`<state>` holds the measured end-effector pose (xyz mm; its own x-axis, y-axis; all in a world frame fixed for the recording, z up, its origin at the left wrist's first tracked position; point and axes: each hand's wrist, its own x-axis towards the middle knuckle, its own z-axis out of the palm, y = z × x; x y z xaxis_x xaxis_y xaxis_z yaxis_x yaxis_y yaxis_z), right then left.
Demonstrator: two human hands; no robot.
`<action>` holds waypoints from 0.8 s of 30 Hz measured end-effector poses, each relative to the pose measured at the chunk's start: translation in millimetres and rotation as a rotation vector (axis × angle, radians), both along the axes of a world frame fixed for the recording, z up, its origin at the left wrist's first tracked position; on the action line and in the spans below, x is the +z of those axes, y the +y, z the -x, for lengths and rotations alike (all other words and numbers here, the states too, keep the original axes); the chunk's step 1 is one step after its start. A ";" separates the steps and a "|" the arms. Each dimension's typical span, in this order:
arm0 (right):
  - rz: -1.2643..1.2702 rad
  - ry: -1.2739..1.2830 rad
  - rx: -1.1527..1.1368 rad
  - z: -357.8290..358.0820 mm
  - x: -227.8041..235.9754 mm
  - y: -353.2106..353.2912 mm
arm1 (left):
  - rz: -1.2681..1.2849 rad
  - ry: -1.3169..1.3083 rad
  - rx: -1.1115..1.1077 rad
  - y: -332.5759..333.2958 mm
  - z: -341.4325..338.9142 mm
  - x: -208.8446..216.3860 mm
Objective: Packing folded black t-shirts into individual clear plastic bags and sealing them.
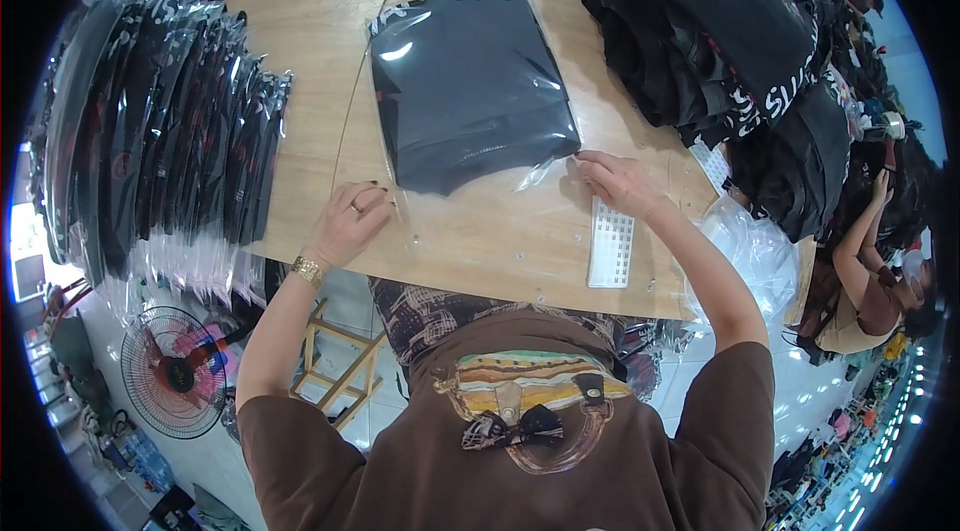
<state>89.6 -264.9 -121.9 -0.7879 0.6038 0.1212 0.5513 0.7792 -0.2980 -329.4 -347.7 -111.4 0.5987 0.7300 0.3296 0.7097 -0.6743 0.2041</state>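
Left hand (pixel 352 221) curls palm-down; right hand (pixel 622 183) at bagged garment (pixel 470 86).

The folded garment (pixel 470 81) is coloured black and edged with white lettering. Black is repeated in the bagged stack (pixel 150 131), flecked with red. The surface (pixel 470 251) is toned pale wood-brown. The label sheet (pixel 611 243) is patterned with dark rows on white. The brown shirt (pixel 420 461) is decorated with a striped print (pixel 535 381) in green, white and ochre.
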 end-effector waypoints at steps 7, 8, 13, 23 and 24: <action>-0.091 0.018 0.086 -8.3 -3.5 3.8 | 0.090 0.081 -0.164 6.0 -4.9 -11.8; -0.089 0.019 0.084 -8.5 -3.2 2.8 | 0.096 0.064 -0.145 4.3 -2.2 -12.4; 0.082 0.054 0.008 -3.2 -7.2 -0.6 | 0.114 -0.001 -0.065 -2.1 -0.5 -12.1; 0.846 0.353 -0.470 6.7 -21.3 9.3 | 0.854 -0.692 0.541 -5.3 -3.2 -26.2; 0.874 0.431 -0.445 6.0 -25.3 10.7 | 0.867 -0.755 0.564 -4.4 -4.1 -26.6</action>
<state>83.5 -254.2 -147.2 -0.4698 0.8382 -0.2771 0.4485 -0.0438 -0.8927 -325.3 -352.1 -138.0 0.0108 0.9661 -0.2580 0.3686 0.2360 0.8991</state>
